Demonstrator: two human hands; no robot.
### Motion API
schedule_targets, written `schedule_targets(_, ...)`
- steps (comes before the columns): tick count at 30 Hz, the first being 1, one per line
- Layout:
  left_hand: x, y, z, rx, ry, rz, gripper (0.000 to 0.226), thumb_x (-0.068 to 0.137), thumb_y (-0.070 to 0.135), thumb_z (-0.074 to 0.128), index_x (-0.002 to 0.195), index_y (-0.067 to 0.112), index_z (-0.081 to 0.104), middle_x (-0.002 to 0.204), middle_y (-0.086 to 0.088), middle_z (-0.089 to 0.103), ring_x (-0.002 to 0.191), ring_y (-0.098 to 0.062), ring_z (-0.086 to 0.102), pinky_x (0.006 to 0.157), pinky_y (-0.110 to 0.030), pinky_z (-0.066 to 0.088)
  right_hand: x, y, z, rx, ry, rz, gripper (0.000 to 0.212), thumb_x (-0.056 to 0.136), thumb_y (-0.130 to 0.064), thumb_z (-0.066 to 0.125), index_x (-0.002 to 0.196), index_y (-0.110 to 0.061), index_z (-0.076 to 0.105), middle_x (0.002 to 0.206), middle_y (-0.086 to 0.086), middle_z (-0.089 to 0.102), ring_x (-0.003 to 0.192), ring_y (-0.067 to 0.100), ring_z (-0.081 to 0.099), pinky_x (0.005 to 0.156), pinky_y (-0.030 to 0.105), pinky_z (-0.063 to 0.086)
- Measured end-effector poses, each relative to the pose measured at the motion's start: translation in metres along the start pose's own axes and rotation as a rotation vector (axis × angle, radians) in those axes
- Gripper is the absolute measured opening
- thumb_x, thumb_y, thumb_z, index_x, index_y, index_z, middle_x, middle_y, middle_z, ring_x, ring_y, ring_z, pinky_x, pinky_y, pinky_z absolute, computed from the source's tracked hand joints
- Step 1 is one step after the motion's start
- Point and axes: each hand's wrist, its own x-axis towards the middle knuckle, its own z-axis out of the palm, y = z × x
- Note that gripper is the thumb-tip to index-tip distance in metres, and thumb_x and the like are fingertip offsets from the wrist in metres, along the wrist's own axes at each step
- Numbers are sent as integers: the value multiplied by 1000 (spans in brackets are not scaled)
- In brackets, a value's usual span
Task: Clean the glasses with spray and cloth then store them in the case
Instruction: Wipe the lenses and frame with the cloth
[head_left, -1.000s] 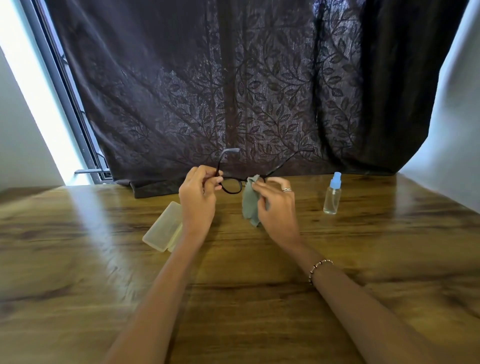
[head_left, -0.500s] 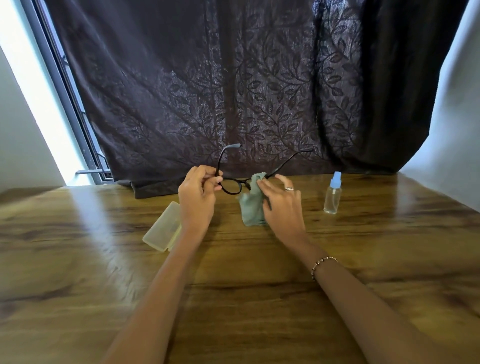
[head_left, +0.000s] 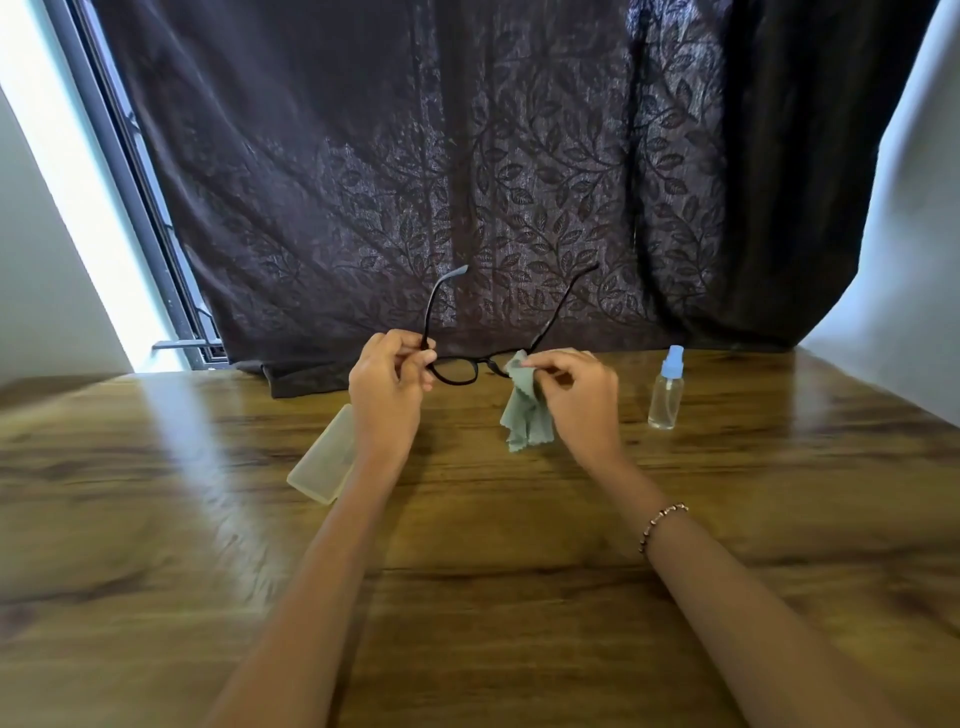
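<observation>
At the centre of the frame, the left hand (head_left: 387, 387) pinches one end of black round-rimmed plastic glasses (head_left: 460, 370) held above a brown wooden table (head_left: 156, 519). The right hand (head_left: 576, 395) pinches a grey-green cloth (head_left: 522, 415), apparently over the other lens. A pale translucent case (head_left: 322, 460) lies at lower left, and a clear blue-capped spray bottle (head_left: 666, 389) stands at right.

Left hand (head_left: 387, 389) raised, gripping, right hand (head_left: 579, 392) level with it, pinching

brown wood-grain table (head_left: 156, 519) | dark leaf-patterned fabric curtain (head_left: 415, 182) behind, hem resting on table's far edge | grey metal window frame (head_left: 136, 197) at left
</observation>
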Motion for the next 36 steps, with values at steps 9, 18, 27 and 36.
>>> schedule_targets(9, -4, 1, 3, 66, -69, 72, 12, 88, 9, 62, 92, 19, 66, 86, 5, 59, 66, -6, 61, 63, -22, 53, 4, -16, 1, 776, -23, 541, 14, 90, -1, 61, 94, -10, 71, 84, 0, 73, 73, 5, 68, 60, 15, 52)
schedule_targets(18, -8, 10, 13, 183, -172, 166, 21, 83, 7, 66, 103, 14, 67, 90, 4, 64, 74, 7, 58, 74, -20, 51, -1, -28, 10, 993, -199, 497, 17, 88, 3, 61, 96, -8, 70, 88, 0, 76, 85, 10, 72, 73, 17, 55)
schedule_targets(27, -11, 21, 12, 183, -230, 178, 44, 77, 10, 73, 117, 18, 55, 77, 18, 58, 75, 6, 58, 72, -3, 42, -2, -30, 13, 713, -231, 435, 14, 87, 0, 65, 100, -1, 69, 85, 2, 70, 70, 0, 66, 61, 15, 50)
schedule_targets(36, -10, 17, 11, 153, -322, 153, 43, 81, 11, 70, 116, 21, 47, 82, 10, 67, 76, 9, 61, 71, -2, 42, -3, -29, 17, 726, -274, 447, 17, 92, -5, 60, 85, -17, 71, 81, -1, 71, 78, 10, 66, 70, 23, 56)
